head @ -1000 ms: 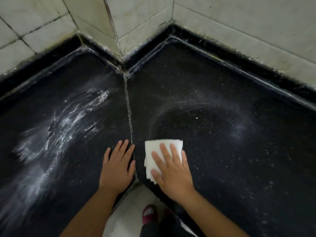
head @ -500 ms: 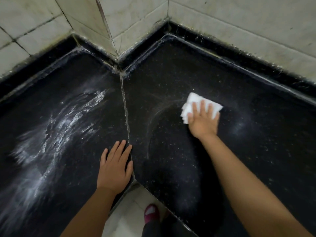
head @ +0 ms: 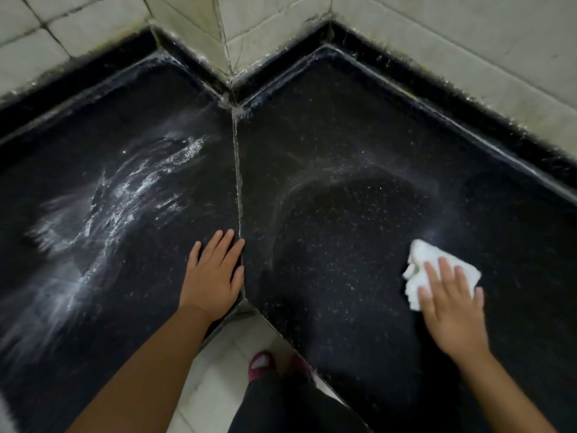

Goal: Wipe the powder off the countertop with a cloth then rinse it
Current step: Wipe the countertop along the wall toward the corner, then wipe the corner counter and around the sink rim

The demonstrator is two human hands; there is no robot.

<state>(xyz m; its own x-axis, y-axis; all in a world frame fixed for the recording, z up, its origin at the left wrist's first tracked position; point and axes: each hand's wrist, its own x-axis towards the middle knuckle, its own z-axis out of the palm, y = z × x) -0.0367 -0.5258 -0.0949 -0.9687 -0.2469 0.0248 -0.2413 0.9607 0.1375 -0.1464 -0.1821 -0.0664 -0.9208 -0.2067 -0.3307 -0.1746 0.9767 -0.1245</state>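
White powder (head: pixel 118 201) streaks the black worktop (head: pixel 343 126) left of the seam (head: pixel 238 189). The left hand (head: pixel 214 276) lies flat just left of that seam, its grip open, holding nothing. Well right of the seam, the right hand (head: pixel 449 304) presses straight fingers on the white cloth (head: pixel 421 257).

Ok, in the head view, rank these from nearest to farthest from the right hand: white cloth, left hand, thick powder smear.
1. White cloth: directly under the right hand, pressed flat.
2. Left hand: resting at the countertop seam, mid-frame.
3. Thick powder smear: far left slab, beyond the left hand.
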